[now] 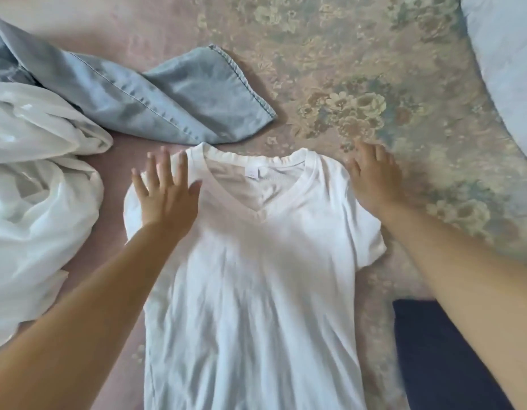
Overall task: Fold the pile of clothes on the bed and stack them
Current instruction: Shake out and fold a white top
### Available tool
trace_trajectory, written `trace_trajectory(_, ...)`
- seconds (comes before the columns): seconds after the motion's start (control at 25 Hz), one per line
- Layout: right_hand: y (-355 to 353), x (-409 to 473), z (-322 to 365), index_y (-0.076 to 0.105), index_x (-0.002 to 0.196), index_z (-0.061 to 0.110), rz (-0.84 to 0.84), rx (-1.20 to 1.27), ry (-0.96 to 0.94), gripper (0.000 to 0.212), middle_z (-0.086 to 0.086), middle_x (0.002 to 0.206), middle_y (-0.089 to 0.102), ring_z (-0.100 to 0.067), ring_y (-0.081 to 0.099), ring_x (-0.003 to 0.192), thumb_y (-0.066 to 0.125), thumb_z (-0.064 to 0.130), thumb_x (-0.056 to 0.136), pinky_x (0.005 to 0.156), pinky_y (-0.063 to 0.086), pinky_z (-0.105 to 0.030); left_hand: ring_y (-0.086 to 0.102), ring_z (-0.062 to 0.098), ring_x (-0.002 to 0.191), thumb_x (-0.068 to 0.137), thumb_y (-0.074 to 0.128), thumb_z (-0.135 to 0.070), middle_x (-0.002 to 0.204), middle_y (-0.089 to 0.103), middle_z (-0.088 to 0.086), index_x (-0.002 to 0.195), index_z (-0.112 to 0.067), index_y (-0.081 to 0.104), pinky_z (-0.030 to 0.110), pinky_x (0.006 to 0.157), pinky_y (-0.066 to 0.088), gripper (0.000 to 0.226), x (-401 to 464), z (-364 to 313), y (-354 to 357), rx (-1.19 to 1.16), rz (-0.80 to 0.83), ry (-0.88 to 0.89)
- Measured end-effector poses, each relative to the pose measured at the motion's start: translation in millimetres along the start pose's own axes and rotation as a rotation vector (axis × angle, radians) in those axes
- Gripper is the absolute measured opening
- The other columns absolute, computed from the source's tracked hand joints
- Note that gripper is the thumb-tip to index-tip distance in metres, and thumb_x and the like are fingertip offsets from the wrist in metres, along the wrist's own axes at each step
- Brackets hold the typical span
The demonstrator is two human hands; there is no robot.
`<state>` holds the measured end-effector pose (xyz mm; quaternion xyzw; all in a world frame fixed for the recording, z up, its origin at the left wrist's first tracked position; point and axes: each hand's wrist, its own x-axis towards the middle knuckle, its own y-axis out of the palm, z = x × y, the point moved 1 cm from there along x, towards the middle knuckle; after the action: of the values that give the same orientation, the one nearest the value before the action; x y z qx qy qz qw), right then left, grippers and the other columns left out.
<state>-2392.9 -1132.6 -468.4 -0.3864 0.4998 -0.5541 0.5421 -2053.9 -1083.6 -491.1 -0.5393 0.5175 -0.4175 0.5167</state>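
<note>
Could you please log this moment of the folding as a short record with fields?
surface: floral bedspread
garment in work: white V-neck T-shirt, spread flat, front and neck tag up, not yet folded
left hand: open, fingers spread, over the shirt's shoulder on that side
right hand: open, at the other shoulder's edge, partly on the bedspread
waiting, far left: light blue jeans, crumpled
waiting, left: white sheer cloth, bunched
lower right: dark navy item, kind unclear
upper right: pale blue pillow
</note>
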Motion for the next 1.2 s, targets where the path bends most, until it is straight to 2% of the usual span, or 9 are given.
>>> trace_trajectory(0.2, 8, -74, -72, 0.046, 0.137, 0.018, 0.35, 0.239, 0.288, 0.062, -0.011, 0.147, 0.029, -0.029, 0.025, 0.138, 0.044, 0.056, 0.089, 0.113, 0.023, -0.045, 0.024, 0.036, 0.141, 0.1, 0.013, -0.049, 0.154, 0.027, 0.015, 0.146, -0.018, 0.033, 0.064, 0.108, 0.017, 0.059, -148, -9, 36, 0.016, 0.068, 0.402)
trace_trajectory(0.32, -1, -92, -65, 0.058, 0.123, 0.014, 0.451, 0.441, 0.247, 0.047, -0.003, 0.142, 0.035, -0.02, 0.033, 0.132, 0.069, 0.037, 0.084, 0.109, 0.03, -0.029, 0.027, 0.034, 0.139, 0.101, 0.011, -0.046, 0.152, 0.031, 0.015, 0.145, -0.017, 0.034, 0.061, 0.107, 0.021, 0.057, -189, -33, 41, -0.041, 0.067, 0.462)
trace_trajectory(0.4, -8, -96, -49, 0.062, 0.099, 0.012, 0.422, 0.699, 0.274, 0.018, 0.001, 0.107, 0.058, -0.015, 0.054, 0.098, 0.07, 0.02, 0.085, 0.076, 0.043, -0.01, 0.028, 0.034, 0.139, 0.102, 0.013, -0.043, 0.152, 0.032, 0.016, 0.145, -0.016, 0.032, 0.058, 0.108, 0.022, 0.055, -184, -62, 40, -0.075, 0.034, 0.489)
trace_trajectory(0.48, -16, -98, -41, 0.053, 0.084, 0.01, 0.276, 0.848, 0.373, 0.014, 0.001, 0.079, 0.055, -0.011, 0.05, 0.069, 0.066, 0.014, 0.086, 0.052, 0.039, -0.015, 0.031, 0.034, 0.138, 0.101, 0.021, -0.041, 0.15, 0.034, 0.017, 0.144, -0.014, 0.033, 0.058, 0.108, 0.025, 0.053, -169, -96, 37, -0.096, -0.017, 0.51)
trace_trajectory(0.64, -28, -117, -55, 0.036, 0.075, 0.018, 0.021, 0.621, 0.543, 0.032, 0.003, 0.073, 0.04, -0.017, 0.04, 0.069, 0.067, 0.02, 0.083, 0.054, 0.031, -0.027, 0.046, 0.035, 0.13, 0.092, 0.032, -0.037, 0.143, 0.045, 0.018, 0.138, -0.01, 0.042, 0.056, 0.1, 0.041, 0.054, -148, -164, 32, -0.137, -0.012, 0.54)
trace_trajectory(0.8, -38, -138, -53, 0.052, 0.104, 0.02, 0.184, 0.75, 0.355, 0.022, 0.013, 0.098, 0.055, -0.007, 0.053, 0.092, 0.066, 0.018, 0.087, 0.071, 0.04, -0.008, 0.053, 0.032, 0.124, 0.088, 0.034, -0.037, 0.137, 0.052, 0.017, 0.131, -0.004, 0.052, 0.051, 0.096, 0.046, 0.057, -153, -213, 38, -0.221, 0.03, 0.598)
trace_trajectory(1.0, -50, -163, -31, 0.057, 0.122, 0.037, 0.434, 0.949, 0.035, 0.04, 0.024, 0.12, 0.059, 0.012, 0.05, 0.115, 0.051, 0.008, 0.096, 0.092, 0.038, -0.005, 0.044, 0.03, 0.128, 0.083, 0.064, -0.023, 0.138, 0.046, 0.023, 0.14, 0.007, 0.03, 0.035, 0.107, 0.037, 0.073, -156, -224, 40, -0.726, -0.065, 0.312)
trace_trajectory(1.12, -47, -154, -44, 0.062, 0.115, 0.026, 0.232, 0.887, 0.152, 0.034, 0.017, 0.11, 0.065, -0.006, 0.062, 0.098, 0.045, 0.004, 0.097, 0.076, 0.046, -0.012, 0.047, 0.035, 0.12, 0.085, 0.053, -0.032, 0.129, 0.048, 0.025, 0.141, 0.008, 0.028, 0.044, 0.103, 0.04, 0.073, -154, -218, 42, -0.811, -0.09, -0.086)
trace_trajectory(1.2, -39, -135, -61, 0.06, 0.115, 0.019, 0.133, 0.726, 0.301, 0.028, 0.01, 0.107, 0.063, -0.012, 0.06, 0.099, 0.044, 0.006, 0.097, 0.072, 0.042, -0.014, 0.048, 0.037, 0.116, 0.087, 0.049, -0.019, 0.126, 0.045, 0.022, 0.141, 0.004, 0.03, 0.05, 0.1, 0.042, 0.061, -150, -214, 43, -0.85, -0.09, -0.341)
